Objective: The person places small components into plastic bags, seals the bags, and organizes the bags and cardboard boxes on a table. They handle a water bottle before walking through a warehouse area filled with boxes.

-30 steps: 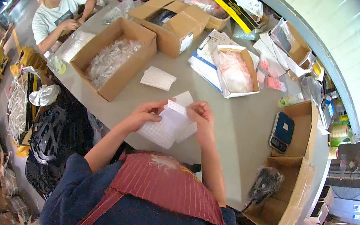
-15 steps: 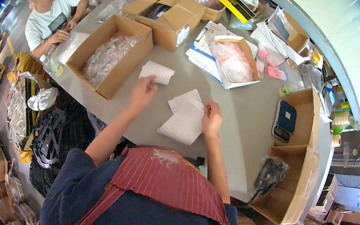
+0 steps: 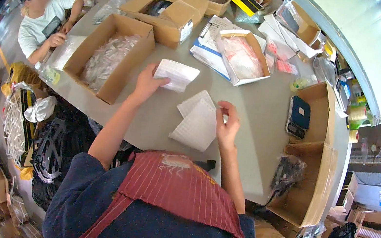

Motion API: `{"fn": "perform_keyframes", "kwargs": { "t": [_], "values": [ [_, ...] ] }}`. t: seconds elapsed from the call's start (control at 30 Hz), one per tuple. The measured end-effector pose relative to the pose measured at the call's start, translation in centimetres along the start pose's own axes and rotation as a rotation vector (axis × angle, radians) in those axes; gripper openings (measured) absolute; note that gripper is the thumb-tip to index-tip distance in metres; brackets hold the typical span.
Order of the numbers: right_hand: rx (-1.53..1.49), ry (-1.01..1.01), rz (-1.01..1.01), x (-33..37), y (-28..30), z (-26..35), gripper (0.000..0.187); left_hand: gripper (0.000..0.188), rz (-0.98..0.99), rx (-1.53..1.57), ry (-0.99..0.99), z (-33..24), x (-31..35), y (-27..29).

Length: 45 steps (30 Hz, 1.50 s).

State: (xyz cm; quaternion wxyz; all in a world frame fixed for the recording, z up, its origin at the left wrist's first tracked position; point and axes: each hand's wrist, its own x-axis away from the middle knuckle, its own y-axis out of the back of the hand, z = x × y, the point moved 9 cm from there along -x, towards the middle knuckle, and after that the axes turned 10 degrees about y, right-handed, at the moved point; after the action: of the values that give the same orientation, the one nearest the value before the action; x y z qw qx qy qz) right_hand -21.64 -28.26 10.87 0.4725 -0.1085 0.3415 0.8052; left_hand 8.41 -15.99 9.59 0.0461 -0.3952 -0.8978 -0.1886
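The left grip (image 3: 147, 84) pinches white paper (image 3: 180, 74). More sheets (image 3: 198, 125) lie just left of the right grip (image 3: 229, 125); I can't tell if that's closed.

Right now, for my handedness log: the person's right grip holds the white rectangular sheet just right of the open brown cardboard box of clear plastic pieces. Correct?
Wrong side: the left grip holds the white rectangular sheet just right of the open brown cardboard box of clear plastic pieces, as the head view shows.
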Motion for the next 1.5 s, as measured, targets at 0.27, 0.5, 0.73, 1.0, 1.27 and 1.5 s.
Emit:
{"fn": "perform_keyframes", "kwargs": {
  "t": [0.27,0.5,0.73,1.0,1.27,1.5],
  "values": [
    [-0.79,-0.271,0.241,-0.2,-5.0,5.4,0.046,0.082,0.388,0.185,-0.245,-7.6,9.4,-1.1],
    [-0.828,-0.163,0.243,-0.6,-5.1,7.6,0.025,0.077,0.302,-0.168,-0.459,-6.3,11.2,-0.3],
    [-0.411,-0.229,0.103,-0.8,-4.3,5.2,0.015,0.078,0.203,-0.182,-0.17,-2.1,11.3,1.1],
    [0.107,-0.001,0.207,-1.6,-6.2,0.3,0.025,0.057,-0.072,-0.551,0.025,7.0,7.2,2.4],
    [0.261,0.299,0.443,5.6,-0.2,2.5,0.057,0.06,0.102,-0.971,-0.671,3.7,13.2,-2.8],
    [0.605,0.181,0.525,8.5,-5.6,0.3,0.065,0.056,-0.052,-1.057,-0.543,6.5,10.5,-4.1]
  ]
}}
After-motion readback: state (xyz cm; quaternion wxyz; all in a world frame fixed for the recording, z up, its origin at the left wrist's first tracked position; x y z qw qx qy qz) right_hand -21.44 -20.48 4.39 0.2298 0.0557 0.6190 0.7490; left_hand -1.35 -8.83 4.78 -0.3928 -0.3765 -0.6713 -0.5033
